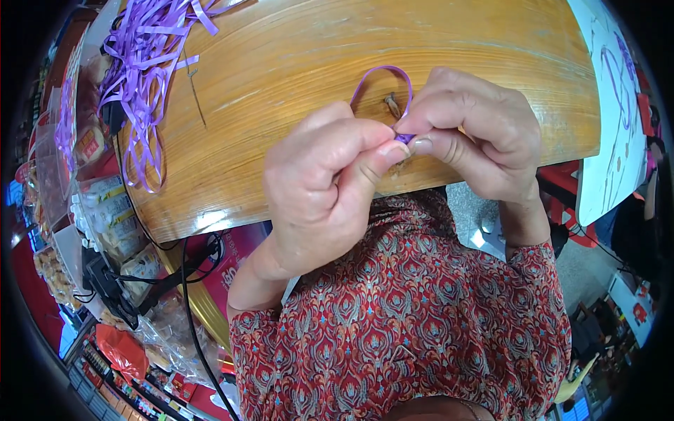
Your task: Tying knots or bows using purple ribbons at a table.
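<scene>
A purple ribbon (382, 68) arches up in a loop above the wooden table, its ends meeting between my fingertips. My left hand (326, 172) pinches the ribbon with thumb and forefinger. Against it, my right hand (477, 130) pinches the same spot, where a small purple bunch shows; whether it is a knot I cannot tell. Behind the loop a small brown dried-looking piece (392, 105) lies on the table. At the far left is a heap of purple ribbons (144, 52), some strands hanging over the table edge.
The wooden table (253, 91) stretches ahead of me. A thin brown stick-like strand (196, 98) lies by the heap. On the right is a white board (597, 175) with purple ribbon on it. Clear bags, jars (112, 210) and a black cable (186, 302) crowd the left side.
</scene>
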Tool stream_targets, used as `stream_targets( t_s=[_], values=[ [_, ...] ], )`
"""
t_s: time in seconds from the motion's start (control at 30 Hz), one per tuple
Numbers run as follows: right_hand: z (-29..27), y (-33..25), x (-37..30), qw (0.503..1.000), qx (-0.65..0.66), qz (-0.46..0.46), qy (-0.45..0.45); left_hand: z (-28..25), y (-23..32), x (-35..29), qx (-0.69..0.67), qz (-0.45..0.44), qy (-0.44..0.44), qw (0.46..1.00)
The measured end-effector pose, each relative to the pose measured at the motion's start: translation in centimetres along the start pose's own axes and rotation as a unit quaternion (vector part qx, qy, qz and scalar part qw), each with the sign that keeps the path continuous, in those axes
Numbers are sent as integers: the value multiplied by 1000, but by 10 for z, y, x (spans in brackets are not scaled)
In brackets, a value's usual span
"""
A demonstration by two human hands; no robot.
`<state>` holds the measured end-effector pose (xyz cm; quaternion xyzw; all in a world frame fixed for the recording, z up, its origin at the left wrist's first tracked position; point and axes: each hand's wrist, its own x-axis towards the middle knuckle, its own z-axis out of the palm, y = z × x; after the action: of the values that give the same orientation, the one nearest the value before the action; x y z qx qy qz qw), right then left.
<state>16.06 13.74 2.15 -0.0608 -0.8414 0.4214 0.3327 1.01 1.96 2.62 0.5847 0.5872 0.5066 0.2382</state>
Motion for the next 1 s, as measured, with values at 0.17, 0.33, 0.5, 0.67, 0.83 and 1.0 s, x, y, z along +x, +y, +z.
stream_targets(
  t_s=[0.17, 0.33, 0.5, 0.67, 0.83, 1.0],
  values=[
    [10, 2, -2, 987, 116, 107, 30, -2, -4, 0, -94, -71, 2, 993],
    [7, 6, -1, 995, 67, 37, 57, 3, 2, -1, -52, -17, 41, 998],
    [6, 5, -2, 998, 47, -13, 47, 0, -2, -1, 57, 71, 37, 995],
    [9, 3, -2, 996, 33, -3, 88, -2, -6, -3, 1, 34, 32, 999],
    [10, 3, -4, 994, -44, -64, 81, 1, -9, -5, -55, 32, 44, 997],
    [9, 0, -2, 993, -54, -85, 69, -5, -12, -3, -91, 27, 8, 995]
  ],
)
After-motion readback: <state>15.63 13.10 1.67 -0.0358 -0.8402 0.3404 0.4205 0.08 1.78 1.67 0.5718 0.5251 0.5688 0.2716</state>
